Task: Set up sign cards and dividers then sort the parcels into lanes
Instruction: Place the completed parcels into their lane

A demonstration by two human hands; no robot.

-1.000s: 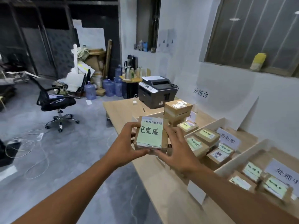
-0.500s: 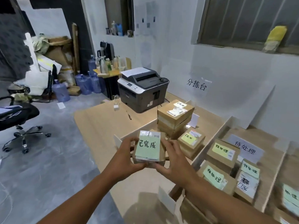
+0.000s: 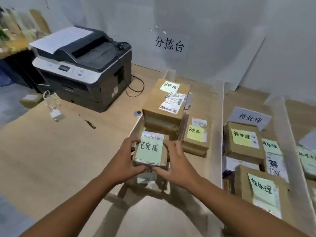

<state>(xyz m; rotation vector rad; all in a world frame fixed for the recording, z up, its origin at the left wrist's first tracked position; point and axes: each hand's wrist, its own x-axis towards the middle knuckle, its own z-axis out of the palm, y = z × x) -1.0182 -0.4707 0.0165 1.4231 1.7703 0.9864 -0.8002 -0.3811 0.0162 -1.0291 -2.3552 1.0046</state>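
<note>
Two hands on 1 small parcel (image 3: 150, 152): left hand (image 3: 125, 162) grips its left side, right hand (image 3: 178, 162) its right side, fingers curled round the edges, thumbs at the near edge. Small parcel is a brown carton w/ barcode lbl at the far end & a green note reading 已完成 on top. It is held level over the near end of the leftmost lane, just in front of the parcel stack (image 3: 168, 101); cannot tell if it touches anything beneath. Stack is brown cartons, top one w/ pale 已完成 note & shipping lbls. Just right of the stack, same lane: 1 low parcel (image 3: 195, 140) w/ yellow-green note. The lane lies btwn 2 white dividers, left divider (image 3: 136, 124) & right divider (image 3: 220, 127). Next lane right: sign card (image 3: 249, 118) reading 待处理 at the back; far parcel (image 3: 242, 143) & near parcel (image 3: 261, 190) in front of it, ea. w/ green 待处理 note; further lbld parcels beside, blurred. Desk (image 3: 51, 159) is light wood. On its left part: grey printer (image 3: 83, 65) w/ paper sheet on top, white charger (image 3: 55, 114) w/ cord, thin pen-like item (image 3: 88, 121). Wall sign (image 3: 169, 44) reading 分拣台 behind.
</note>
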